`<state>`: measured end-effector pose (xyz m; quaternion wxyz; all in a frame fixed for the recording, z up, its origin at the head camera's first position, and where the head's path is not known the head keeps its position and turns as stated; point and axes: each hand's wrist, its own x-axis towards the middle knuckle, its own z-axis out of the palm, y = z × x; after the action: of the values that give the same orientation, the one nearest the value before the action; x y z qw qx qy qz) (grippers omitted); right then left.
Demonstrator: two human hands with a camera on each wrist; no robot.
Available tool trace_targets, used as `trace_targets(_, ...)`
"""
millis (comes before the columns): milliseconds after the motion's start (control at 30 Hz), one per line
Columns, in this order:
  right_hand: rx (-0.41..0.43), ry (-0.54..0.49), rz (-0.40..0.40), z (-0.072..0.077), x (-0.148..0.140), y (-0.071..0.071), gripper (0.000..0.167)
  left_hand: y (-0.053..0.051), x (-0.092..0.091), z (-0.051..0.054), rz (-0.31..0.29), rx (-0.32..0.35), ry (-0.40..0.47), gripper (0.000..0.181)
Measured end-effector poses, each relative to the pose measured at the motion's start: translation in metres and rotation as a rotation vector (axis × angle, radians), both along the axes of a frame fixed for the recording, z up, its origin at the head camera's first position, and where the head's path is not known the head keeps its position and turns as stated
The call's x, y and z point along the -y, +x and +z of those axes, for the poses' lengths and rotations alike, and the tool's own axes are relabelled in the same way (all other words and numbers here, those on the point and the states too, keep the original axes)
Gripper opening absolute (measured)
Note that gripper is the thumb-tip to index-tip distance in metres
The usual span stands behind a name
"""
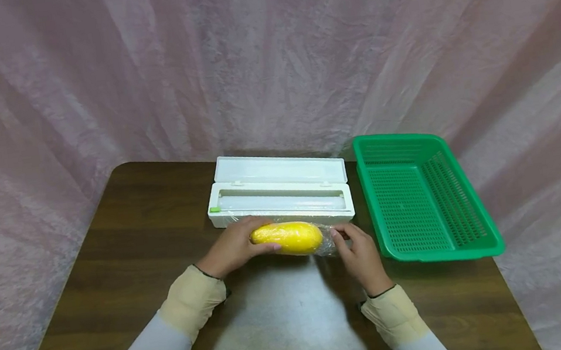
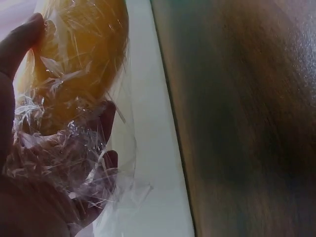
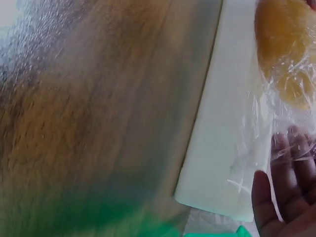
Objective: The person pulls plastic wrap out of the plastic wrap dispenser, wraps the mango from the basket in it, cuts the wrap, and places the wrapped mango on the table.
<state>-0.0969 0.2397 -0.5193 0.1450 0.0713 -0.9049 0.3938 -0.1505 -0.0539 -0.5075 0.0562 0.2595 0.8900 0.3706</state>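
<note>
A long yellow fruit, its exact kind unclear, is wrapped in clear cling film that bunches at both ends. My left hand holds its left end, thumb on the near side and fingers behind. At the other end, my right hand has thumb and fingers at the loose cling film; in the right wrist view the film lies over the fingers. Just behind the fruit stands a white cling film box, lid raised, with a roll inside.
On the right of the brown wooden table stands a green plastic basket with slotted walls. A small green piece sits at the box's left front edge. Behind the table hangs a pink curtain.
</note>
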Motion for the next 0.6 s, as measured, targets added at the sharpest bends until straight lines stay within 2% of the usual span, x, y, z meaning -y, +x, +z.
trace_targets(233,0.059,0.011,-0.117,-0.009,-0.001,-0.004,0.021,-0.009,-0.001,-0.006,-0.034,0.012,0.015,0.046)
trace_targets(300,0.035,0.004,-0.146,-0.010,-0.001,-0.004,0.022,-0.010,-0.002,-0.006,-0.033,0.030,0.019,0.046)
trace_targets(367,-0.036,0.015,-0.144,-0.009,0.000,-0.003,0.023,-0.011,-0.002,-0.007,-0.035,0.044,0.010,0.047)
trace_targets(433,-0.142,0.042,-0.087,-0.007,0.004,-0.002,0.028,-0.014,-0.003,-0.006,-0.039,0.047,0.010,0.047)
trace_targets(500,-0.241,0.098,0.008,-0.004,0.012,-0.001,0.041,-0.017,-0.003,-0.005,-0.036,0.048,0.004,0.046)
trace_targets(600,-0.323,0.227,0.156,-0.001,0.027,-0.002,0.064,-0.022,-0.001,-0.001,-0.038,0.064,0.014,0.042)
